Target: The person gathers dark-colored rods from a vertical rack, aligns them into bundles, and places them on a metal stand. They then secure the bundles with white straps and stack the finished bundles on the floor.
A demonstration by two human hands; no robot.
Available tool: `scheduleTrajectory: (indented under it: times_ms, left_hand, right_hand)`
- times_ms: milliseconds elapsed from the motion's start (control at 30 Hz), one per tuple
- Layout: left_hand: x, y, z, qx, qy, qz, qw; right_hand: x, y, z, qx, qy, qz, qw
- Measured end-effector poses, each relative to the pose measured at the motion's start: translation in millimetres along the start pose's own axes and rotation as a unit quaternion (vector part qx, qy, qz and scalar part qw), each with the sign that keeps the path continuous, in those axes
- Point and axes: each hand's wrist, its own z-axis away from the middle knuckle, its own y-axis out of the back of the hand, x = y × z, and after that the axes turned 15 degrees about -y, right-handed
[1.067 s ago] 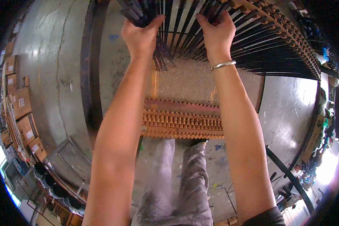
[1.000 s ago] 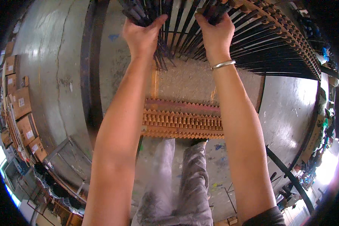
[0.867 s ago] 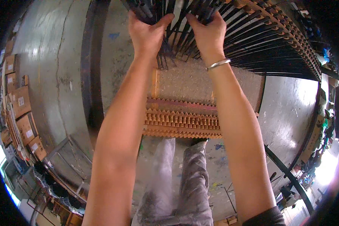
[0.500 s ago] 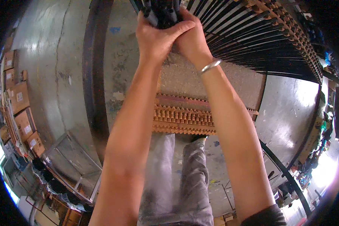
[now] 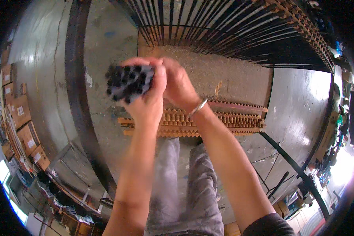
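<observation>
Both my hands are closed round a bundle of thin black tubes or rods, whose several round ends face up toward me. My left hand grips it from the near right side, thumb up along it. On its far right side my right hand, a silver bangle at the wrist, presses against it and my left hand; its fingers are partly hidden. The bundle's length below its ends is hidden, and motion blurs it. Beyond, a rack of long black rods fans out, apart from my hands.
Notched wooden strips lie across the rack's near side, in front of my legs. A dark steel beam runs along the left. Cardboard boxes line the far left. A dark bar slants at the right; a metal frame stands lower left.
My hands have come nearer and to the left with the black bundle, which now shows its ends. My view has shifted, so more of the rack and the notched strips shows.
</observation>
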Motion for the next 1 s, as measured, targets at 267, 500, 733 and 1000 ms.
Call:
scheduleTrajectory:
  times_ms: [267, 500, 733, 1000]
  left_hand:
    - [41.0, -53.0, 37.4, -0.076, 0.035, 0.111, 0.99]
    - [36.5, -141.8, 13.5, -0.103, -0.037, 0.053, 0.993]
    - [-21.1, -194.7, -0.5, -0.068, 0.035, -0.05, 0.996]
    - [-37.2, -216.1, -21.7, 0.035, -0.03, -0.107, 0.993]
  right_hand:
    - [12.1, 43.5, 65.2, 0.111, -0.115, -0.13, 0.979]
    - [9.2, 122.2, 32.1, 0.097, -0.116, -0.401, 0.904]
    - [57.9, 199.5, 18.0, 0.151, -0.123, 0.126, 0.973]
    - [6.9, 284.0, 16.4, 0.37, -0.04, 0.092, 0.923]
